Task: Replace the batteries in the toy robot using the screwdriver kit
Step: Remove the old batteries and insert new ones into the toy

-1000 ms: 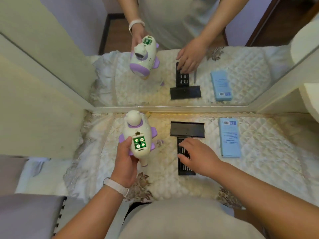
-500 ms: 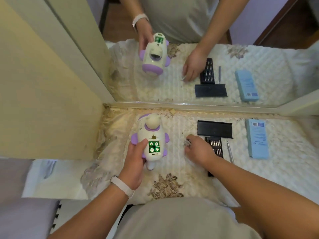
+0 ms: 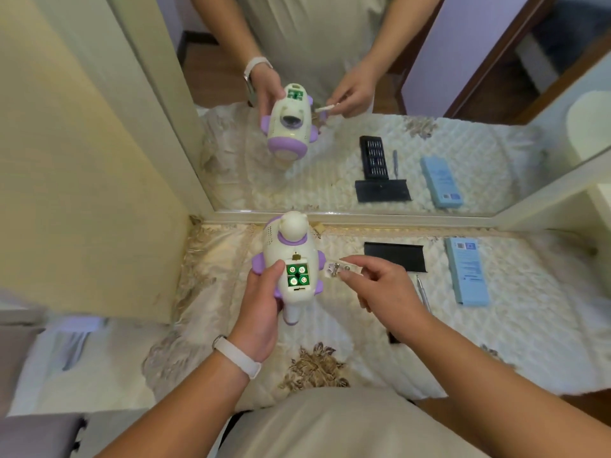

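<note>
A white and purple toy robot (image 3: 291, 252) is held above the quilted table top by my left hand (image 3: 261, 312), whose fingers wrap its body. Its back faces me with the battery bay (image 3: 297, 276) uncovered, showing several green batteries end-on. My right hand (image 3: 383, 292) pinches the small pale battery cover (image 3: 342, 270) with metal contacts, just right of the toy. A slim silver screwdriver (image 3: 422, 294) lies on the cloth beside my right wrist. The black bit tray is almost wholly hidden under my right forearm.
A black kit lid (image 3: 395, 256) lies near the mirror, with a light blue box (image 3: 466, 271) to its right. A mirror (image 3: 347, 153) stands along the table's back edge. A cream wall panel (image 3: 82, 193) closes the left side.
My right hand left the bit tray, picked up the battery cover from the cloth and raised it beside the toy. The view has shifted right and closer.
</note>
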